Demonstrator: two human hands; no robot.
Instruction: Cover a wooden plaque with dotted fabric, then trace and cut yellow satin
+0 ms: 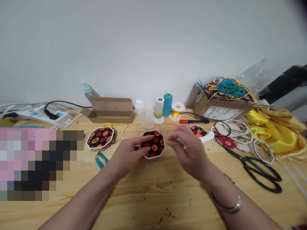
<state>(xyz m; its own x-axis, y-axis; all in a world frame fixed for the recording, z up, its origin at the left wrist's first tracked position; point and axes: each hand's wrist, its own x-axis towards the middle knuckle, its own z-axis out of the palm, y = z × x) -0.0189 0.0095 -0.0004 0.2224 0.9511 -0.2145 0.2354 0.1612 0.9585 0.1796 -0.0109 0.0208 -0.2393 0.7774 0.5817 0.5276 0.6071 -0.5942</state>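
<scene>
Pinching the left edge of 1 flower-patterned panel [156,147] between thumb and fingers, the left hand [129,153] is holding it face up over the middle of the table [134,204], probably to steady it while leaving its right side free. The right hand [188,151] is hovering just right of the panel, fingertips pressed together; 1 teal strip [179,142] is showing beside them, but whether they are gripping it or anything finer, I cannot tell. Farther out, 1 stack of similar panels [100,138] is lying to the left, and 1 pale ring [122,132] is resting just beyond the left hand. Along the far side, 2 bottles [140,110] and 3 thread spools [167,104] are standing upright, presumably within reach yet out of the way. 1 marker [194,121] is lying near the spools. To the right, 1 white corded tool [207,137] and 1 pair of black scissors [243,159] are lying, the scissor handles pointing near-right, seemingly handy for the right hand. 2 cardboard boxes [111,105] are sitting at far left and far right.
</scene>
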